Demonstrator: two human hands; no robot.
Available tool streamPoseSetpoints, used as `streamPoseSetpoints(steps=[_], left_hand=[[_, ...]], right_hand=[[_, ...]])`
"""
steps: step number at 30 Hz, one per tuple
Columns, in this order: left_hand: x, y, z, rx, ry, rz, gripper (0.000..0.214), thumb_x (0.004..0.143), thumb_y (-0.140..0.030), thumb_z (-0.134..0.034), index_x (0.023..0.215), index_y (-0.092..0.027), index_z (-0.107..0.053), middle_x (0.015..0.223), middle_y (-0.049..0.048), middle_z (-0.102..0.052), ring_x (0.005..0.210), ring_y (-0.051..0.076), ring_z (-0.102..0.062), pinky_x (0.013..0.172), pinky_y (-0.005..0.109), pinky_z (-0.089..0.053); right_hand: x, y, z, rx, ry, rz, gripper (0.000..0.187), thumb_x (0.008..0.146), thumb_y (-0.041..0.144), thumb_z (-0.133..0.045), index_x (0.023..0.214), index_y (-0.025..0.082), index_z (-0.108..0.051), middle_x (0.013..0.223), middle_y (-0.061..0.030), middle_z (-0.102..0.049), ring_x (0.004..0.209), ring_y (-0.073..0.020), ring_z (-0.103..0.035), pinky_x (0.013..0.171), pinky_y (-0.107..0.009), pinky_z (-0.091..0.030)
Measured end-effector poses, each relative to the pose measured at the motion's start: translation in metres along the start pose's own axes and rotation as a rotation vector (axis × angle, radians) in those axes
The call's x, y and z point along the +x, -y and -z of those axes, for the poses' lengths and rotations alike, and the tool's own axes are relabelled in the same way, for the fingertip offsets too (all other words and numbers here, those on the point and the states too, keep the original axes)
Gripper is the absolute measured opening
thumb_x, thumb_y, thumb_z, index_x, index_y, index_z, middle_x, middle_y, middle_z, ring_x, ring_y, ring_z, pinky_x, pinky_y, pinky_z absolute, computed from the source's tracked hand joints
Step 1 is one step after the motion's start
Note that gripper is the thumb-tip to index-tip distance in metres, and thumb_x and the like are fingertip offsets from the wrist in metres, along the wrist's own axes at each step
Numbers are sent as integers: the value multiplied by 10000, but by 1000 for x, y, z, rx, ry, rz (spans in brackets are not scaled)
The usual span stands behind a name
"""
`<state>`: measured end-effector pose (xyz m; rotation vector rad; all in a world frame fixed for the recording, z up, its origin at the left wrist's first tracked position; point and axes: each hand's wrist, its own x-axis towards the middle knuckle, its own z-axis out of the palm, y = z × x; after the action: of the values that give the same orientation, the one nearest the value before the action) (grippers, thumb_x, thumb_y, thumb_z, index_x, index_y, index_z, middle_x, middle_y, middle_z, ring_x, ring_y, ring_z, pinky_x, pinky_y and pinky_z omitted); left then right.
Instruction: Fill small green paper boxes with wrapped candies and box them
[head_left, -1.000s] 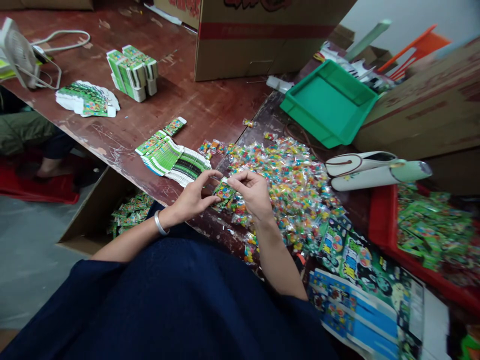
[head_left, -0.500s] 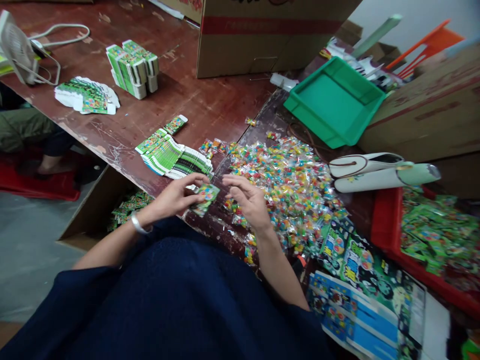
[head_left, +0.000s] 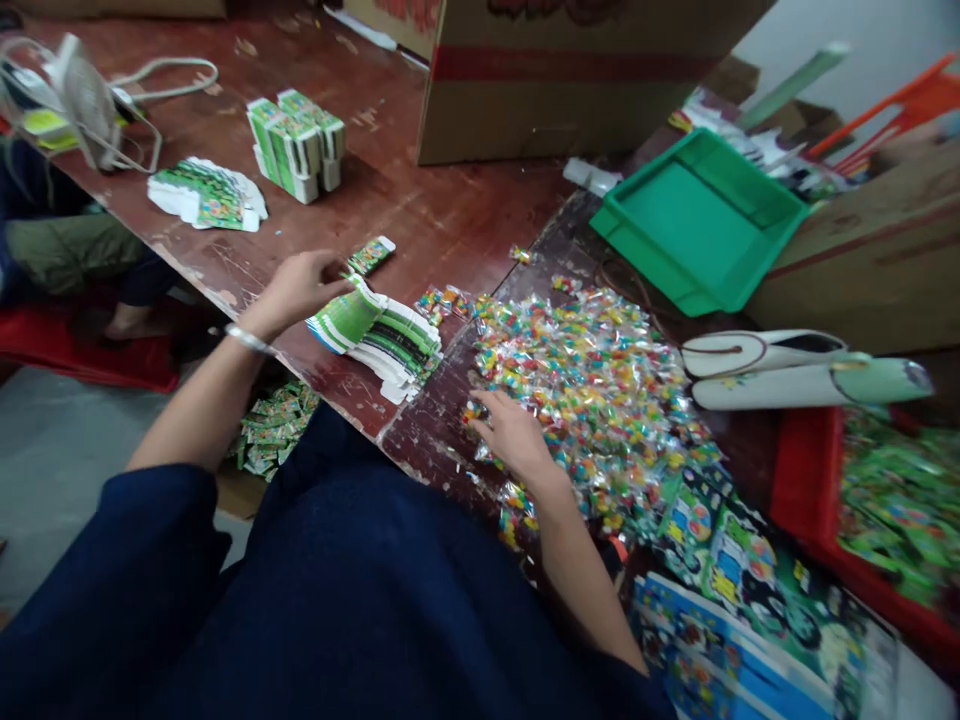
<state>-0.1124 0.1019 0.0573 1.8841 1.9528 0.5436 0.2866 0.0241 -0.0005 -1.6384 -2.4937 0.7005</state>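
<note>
My left hand (head_left: 300, 292), with a pale bracelet at the wrist, reaches to the far-left end of a row of flattened green cartons (head_left: 390, 340). Its thumb and fingertips close on the top edge of a carton there. Just beyond lies a single small carton (head_left: 371, 254) with a white end flap. At the left edge of a heap of clear-wrapped colourful candies (head_left: 592, 390), my right hand (head_left: 514, 437) hovers low with thumb and fingers apart. A candy packet shows by its fingertips; I cannot tell whether they touch it.
Stacked green cartons (head_left: 296, 145), a fanned pile of cartons (head_left: 210, 195) and a small fan (head_left: 86, 100) stand at left. A big cardboard box (head_left: 570, 90), green tray (head_left: 705, 220) and red bin (head_left: 806, 480) lie beyond. A box of packets (head_left: 274, 430) sits below the edge. Another person's leg shows left.
My left hand has moved up and left to the carton row; the small carton it held is out of sight. My right hand has lowered towards the candies. The view has shifted slightly.
</note>
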Motion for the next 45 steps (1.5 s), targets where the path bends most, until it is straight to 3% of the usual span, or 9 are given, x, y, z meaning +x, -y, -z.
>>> streamPoseSetpoints(steps=[6,12,17,21,29,33,38,43,45], left_hand=[[108,-11,-41,170,26,272,429,826,-400,-795,1108,-82,-734,1244,250,-712,1167,395,-649,951,437,-509],[128,-16,-57,157,62,275,490,773,-287,-845,1178,-66,-680,1240,259,-702,1189,401,-652,978,443,-521],[93,-32,-47,-220,21,76,403,927,-273,-699,1273,-112,-569,1061,156,-723,936,280,-716,853,374,-538],[32,-49,-45,-604,136,-77,308,1000,-467,-591,1081,-170,-574,947,57,-653,735,186,-662,688,302,-511],[-62,-83,-78,-507,307,-309,272,952,-395,-645,1076,-154,-669,958,68,-714,804,194,-624,736,312,-454],[-81,-101,-91,-476,395,-355,242,965,-330,-661,1141,-169,-701,1000,69,-763,829,200,-659,767,316,-461],[-90,-115,-96,-490,344,-340,239,948,-301,-698,1139,-158,-719,945,58,-754,803,202,-656,767,324,-466],[-93,-117,-108,-592,281,-271,185,909,-268,-730,1062,-165,-716,801,12,-694,713,169,-601,690,294,-450],[-94,-118,-113,-714,271,-246,203,893,-282,-757,1052,-169,-698,841,18,-709,732,164,-619,683,287,-468]], right_hand=[[11,4,-7,-79,-8,-60,358,870,196,-769,1216,261,-703,1145,-73,-763,967,-266,-769,783,-363,-579],[10,9,-8,-52,-2,-101,153,892,218,-747,1027,254,-686,1089,-45,-721,771,-199,-709,710,-330,-515],[13,9,-12,76,15,-101,188,880,209,-758,1045,253,-679,1023,-38,-746,820,-209,-694,769,-335,-503],[16,4,-10,222,15,-82,111,829,213,-799,891,234,-709,897,-21,-728,764,-183,-657,722,-303,-470],[2,18,52,669,-151,-47,202,879,403,-754,953,220,-713,567,78,-475,487,-111,-379,502,-271,-277],[3,38,76,473,-245,62,99,883,284,-754,931,224,-691,659,46,-563,546,-111,-460,578,-286,-365],[9,54,74,171,-225,165,31,927,216,-697,932,226,-668,866,-14,-689,680,-140,-568,692,-313,-436],[12,55,67,471,-172,221,115,974,253,-628,1079,243,-674,960,-24,-743,775,-162,-681,733,-321,-544],[11,53,67,602,-280,184,152,990,278,-611,1120,240,-680,1014,-36,-748,782,-165,-702,710,-328,-568]])
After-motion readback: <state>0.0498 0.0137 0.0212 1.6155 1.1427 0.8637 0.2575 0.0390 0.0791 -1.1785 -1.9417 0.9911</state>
